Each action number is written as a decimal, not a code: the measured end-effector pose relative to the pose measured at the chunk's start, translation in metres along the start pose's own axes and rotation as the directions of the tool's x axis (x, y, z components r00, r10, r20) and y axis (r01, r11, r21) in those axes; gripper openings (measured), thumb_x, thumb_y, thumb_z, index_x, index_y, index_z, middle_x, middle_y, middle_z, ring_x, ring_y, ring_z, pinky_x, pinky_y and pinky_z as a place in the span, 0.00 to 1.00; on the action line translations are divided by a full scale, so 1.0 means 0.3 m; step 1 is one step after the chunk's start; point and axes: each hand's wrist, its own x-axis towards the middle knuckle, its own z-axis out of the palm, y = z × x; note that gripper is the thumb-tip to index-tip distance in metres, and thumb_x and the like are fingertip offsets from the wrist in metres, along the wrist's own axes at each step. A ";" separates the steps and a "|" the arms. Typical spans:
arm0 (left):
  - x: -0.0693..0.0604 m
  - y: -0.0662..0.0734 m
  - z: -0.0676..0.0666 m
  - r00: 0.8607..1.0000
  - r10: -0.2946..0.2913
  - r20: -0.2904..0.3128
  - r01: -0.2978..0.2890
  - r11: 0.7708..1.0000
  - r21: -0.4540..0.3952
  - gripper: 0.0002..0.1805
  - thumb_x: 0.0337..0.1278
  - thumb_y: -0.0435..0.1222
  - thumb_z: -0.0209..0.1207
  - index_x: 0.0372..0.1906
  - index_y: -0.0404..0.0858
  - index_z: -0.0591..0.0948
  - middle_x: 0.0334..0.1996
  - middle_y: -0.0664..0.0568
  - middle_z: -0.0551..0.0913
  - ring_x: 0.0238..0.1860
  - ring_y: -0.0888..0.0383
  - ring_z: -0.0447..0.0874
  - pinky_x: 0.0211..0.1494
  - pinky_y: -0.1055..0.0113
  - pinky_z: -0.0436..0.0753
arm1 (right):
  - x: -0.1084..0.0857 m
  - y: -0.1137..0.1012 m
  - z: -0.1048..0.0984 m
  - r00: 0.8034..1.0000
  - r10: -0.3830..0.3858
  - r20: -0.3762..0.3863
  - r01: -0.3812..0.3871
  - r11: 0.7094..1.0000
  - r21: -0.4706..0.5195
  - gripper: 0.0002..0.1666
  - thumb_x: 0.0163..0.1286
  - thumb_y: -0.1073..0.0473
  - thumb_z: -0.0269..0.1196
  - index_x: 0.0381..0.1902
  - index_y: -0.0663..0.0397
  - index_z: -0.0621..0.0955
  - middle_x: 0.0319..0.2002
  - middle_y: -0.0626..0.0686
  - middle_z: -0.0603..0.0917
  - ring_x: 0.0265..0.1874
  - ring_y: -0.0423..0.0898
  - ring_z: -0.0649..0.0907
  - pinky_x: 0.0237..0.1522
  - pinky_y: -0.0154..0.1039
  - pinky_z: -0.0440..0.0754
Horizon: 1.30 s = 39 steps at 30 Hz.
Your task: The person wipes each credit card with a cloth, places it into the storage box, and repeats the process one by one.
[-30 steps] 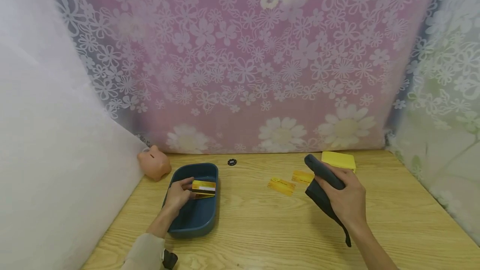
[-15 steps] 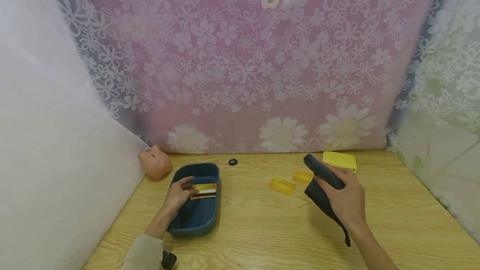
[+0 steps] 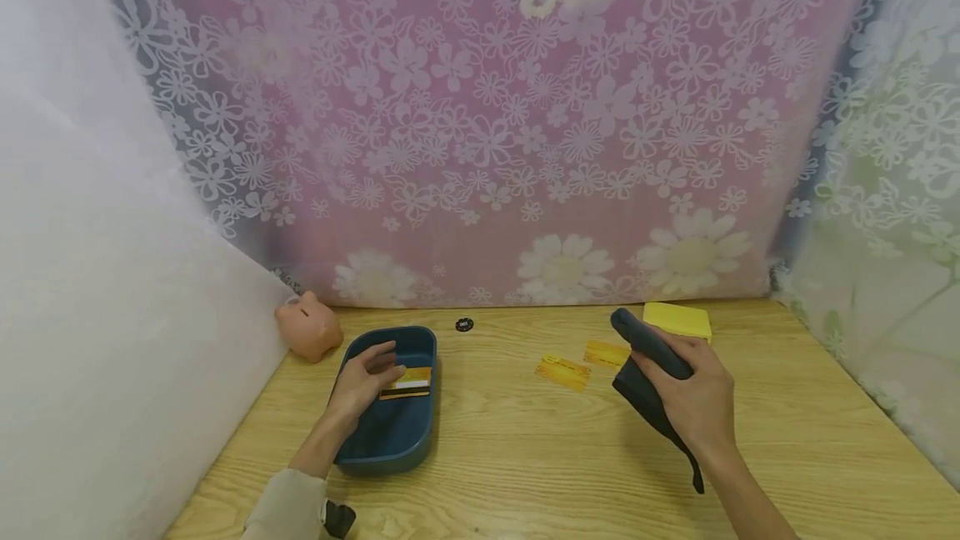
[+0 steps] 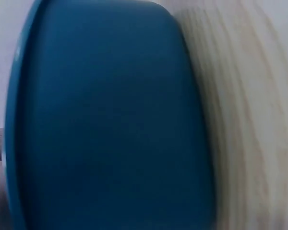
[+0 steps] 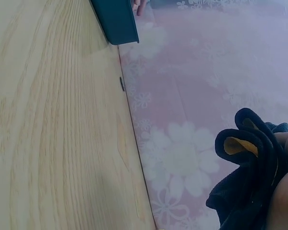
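Over the blue bin point(image 3: 386, 463) in the head view, my left hand point(image 3: 360, 382) has its fingers loosely extended and holds nothing. A yellow card point(image 3: 412, 390) with a dark stripe lies inside the bin, just beyond the thumb; part of it is hidden. My right hand point(image 3: 701, 394) grips a dark folded cloth point(image 3: 651, 397) above the table's right side, one end hanging down. In the right wrist view, the cloth point(image 5: 249, 167) shows layered folds with something yellow-brown inside one. The left wrist view shows mostly the bin's outer wall point(image 4: 115, 115).
Two yellow cards, one nearer point(image 3: 562, 372) and one farther point(image 3: 604, 353), lie on the wooden table point(image 3: 510, 457). Behind them are a black chip point(image 3: 464, 324) and a yellow box point(image 3: 678, 322). A pink piggy bank point(image 3: 308, 327) stands left of the bin. Patterned curtain closes the back.
My left hand has let go of a yellow card, which now lies in the bin, and the fingers have lifted and spread off it. The right hand and its cloth stay almost still.
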 end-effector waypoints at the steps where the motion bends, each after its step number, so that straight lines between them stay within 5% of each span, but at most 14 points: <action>1: 0.000 0.007 0.003 1.000 0.004 0.005 -0.004 1.000 -0.011 0.33 0.70 0.39 0.67 0.76 0.40 0.71 0.69 0.37 0.76 0.68 0.40 0.76 0.69 0.43 0.78 | 0.000 0.001 -0.002 1.000 0.001 -0.003 -0.001 1.000 0.000 0.27 0.64 0.54 0.77 0.62 0.41 0.87 0.50 0.49 0.82 0.41 0.31 0.76 0.38 0.22 0.75; 8: -0.003 0.109 0.081 0.996 0.086 0.033 -0.082 0.992 -0.098 0.30 0.69 0.38 0.67 0.73 0.40 0.76 0.67 0.38 0.78 0.68 0.41 0.76 0.70 0.44 0.76 | 0.003 0.009 -0.016 1.000 0.007 -0.006 -0.007 1.000 -0.009 0.27 0.65 0.53 0.77 0.62 0.40 0.87 0.50 0.48 0.81 0.41 0.31 0.76 0.37 0.21 0.75; 18: 0.037 0.240 0.297 0.963 0.227 0.145 -0.210 0.970 -0.123 0.23 0.69 0.38 0.67 0.67 0.41 0.81 0.62 0.43 0.82 0.65 0.44 0.78 0.66 0.46 0.80 | 0.002 0.010 -0.028 0.999 0.032 -0.001 -0.032 0.999 -0.008 0.27 0.66 0.50 0.76 0.63 0.40 0.86 0.51 0.48 0.80 0.41 0.34 0.76 0.36 0.23 0.76; 29: 0.088 0.247 0.502 0.928 0.243 0.282 -0.209 0.967 -0.147 0.21 0.70 0.36 0.66 0.64 0.38 0.83 0.57 0.41 0.86 0.56 0.46 0.85 0.59 0.47 0.85 | 0.007 0.014 -0.035 0.999 0.037 0.004 -0.037 0.999 0.017 0.29 0.65 0.51 0.76 0.64 0.41 0.85 0.51 0.47 0.81 0.42 0.31 0.77 0.38 0.22 0.76; 39: 0.163 0.206 0.619 0.929 0.211 0.305 -0.189 0.977 -0.100 0.17 0.71 0.32 0.64 0.61 0.37 0.84 0.57 0.43 0.86 0.54 0.48 0.85 0.56 0.53 0.87 | 0.015 -0.002 -0.035 0.999 0.045 -0.007 -0.044 0.998 0.036 0.29 0.65 0.52 0.76 0.64 0.39 0.85 0.52 0.47 0.82 0.42 0.31 0.76 0.38 0.23 0.76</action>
